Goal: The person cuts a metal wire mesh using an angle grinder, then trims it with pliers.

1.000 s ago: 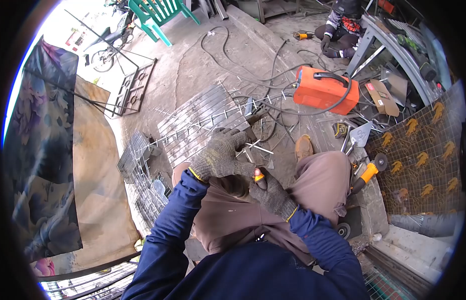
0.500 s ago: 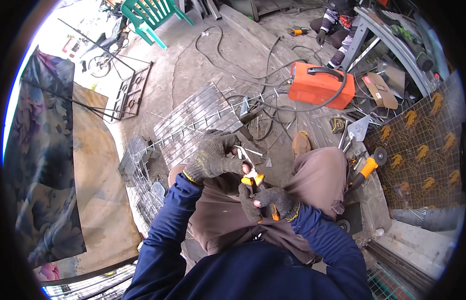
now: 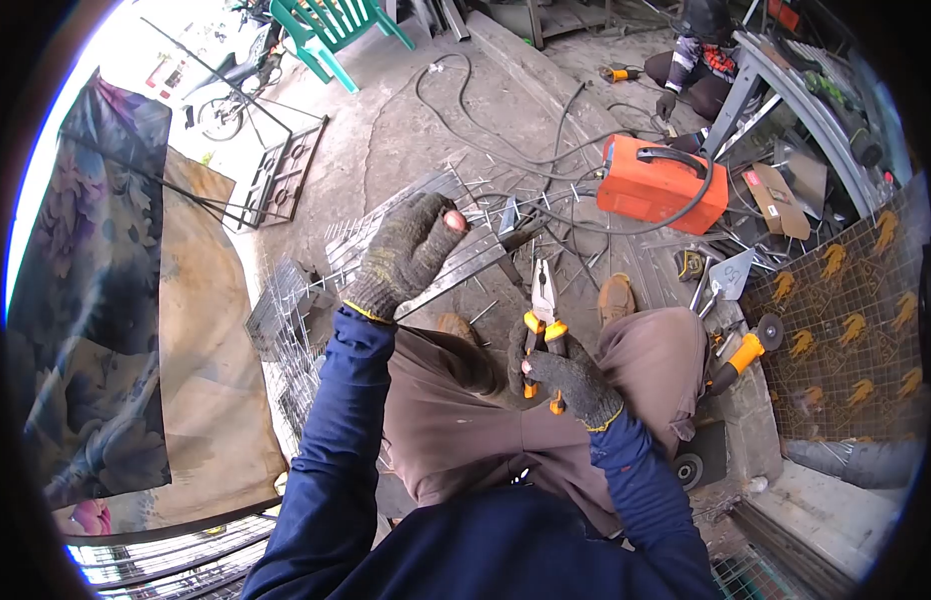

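My right hand (image 3: 578,383), in a dark knit glove, grips pliers (image 3: 545,295) with orange-and-black handles. Their metal jaws point away from me, above my lap. Reaching forward on the left, my left hand (image 3: 411,255) has its gloved fingers curled, with a bare fingertip showing. Whatever those fingers may hold is hidden. Beneath the left hand lies a slatted metal panel (image 3: 448,277), partly covered by the glove. Thin metal rods (image 3: 358,228) stick out around the panel.
An orange machine (image 3: 661,185) with black cables stands ahead right. An angle grinder (image 3: 743,357) lies by my right knee, near a tape measure (image 3: 690,264). Another person (image 3: 698,60) crouches at the far right. A green chair (image 3: 331,30) and draped cloth (image 3: 116,300) are leftward.
My left hand has moved away from the plier jaws, forward over the slatted panel. The pliers have shifted right in my right hand, their jaws now apart from the pale pieces seen before.
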`<state>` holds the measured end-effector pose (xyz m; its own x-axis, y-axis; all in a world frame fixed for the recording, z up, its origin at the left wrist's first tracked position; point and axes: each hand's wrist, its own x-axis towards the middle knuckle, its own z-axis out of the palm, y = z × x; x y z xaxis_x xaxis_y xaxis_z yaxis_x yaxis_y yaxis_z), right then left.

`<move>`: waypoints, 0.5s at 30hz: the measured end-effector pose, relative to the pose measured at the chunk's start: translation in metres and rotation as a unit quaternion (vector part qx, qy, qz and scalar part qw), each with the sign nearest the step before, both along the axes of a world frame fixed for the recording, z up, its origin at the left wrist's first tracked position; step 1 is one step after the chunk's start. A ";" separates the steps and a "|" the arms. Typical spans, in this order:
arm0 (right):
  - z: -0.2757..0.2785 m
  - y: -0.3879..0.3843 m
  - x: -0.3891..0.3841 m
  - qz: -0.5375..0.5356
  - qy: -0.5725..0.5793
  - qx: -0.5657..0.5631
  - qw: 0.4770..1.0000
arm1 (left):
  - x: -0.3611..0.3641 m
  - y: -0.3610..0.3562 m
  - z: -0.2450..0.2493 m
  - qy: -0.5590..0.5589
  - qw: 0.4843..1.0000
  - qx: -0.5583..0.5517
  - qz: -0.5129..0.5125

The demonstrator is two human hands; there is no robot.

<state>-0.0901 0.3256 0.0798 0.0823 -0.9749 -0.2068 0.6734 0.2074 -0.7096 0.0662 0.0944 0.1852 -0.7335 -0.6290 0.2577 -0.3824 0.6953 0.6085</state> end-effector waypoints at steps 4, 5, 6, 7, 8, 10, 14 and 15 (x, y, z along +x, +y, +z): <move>0.002 -0.011 0.003 -0.010 0.197 0.143 0.970 | -0.005 -0.011 0.029 -0.016 0.998 0.021 0.050; -0.007 -0.012 0.006 -0.008 0.194 0.142 0.971 | -0.005 -0.009 0.033 -0.032 0.998 0.013 0.052; -0.018 -0.013 0.008 -0.012 0.197 0.173 0.965 | -0.007 -0.004 0.037 -0.036 0.998 0.013 0.052; -0.029 -0.014 0.011 -0.018 0.200 0.203 0.958 | -0.010 0.003 0.041 -0.070 0.995 0.022 0.075; -0.041 -0.014 0.015 -0.022 0.196 0.204 0.959 | -0.012 0.008 0.042 -0.103 0.990 0.032 0.096; -0.052 -0.012 0.019 -0.043 0.180 0.162 0.969 | -0.010 0.011 0.032 -0.088 0.994 0.002 0.070; -0.037 -0.010 0.015 -0.003 0.198 0.171 0.965 | -0.007 0.003 0.022 -0.078 0.996 -0.003 0.038; -0.031 -0.011 0.015 0.008 0.219 0.165 0.962 | -0.006 -0.002 0.020 -0.088 0.995 0.000 0.041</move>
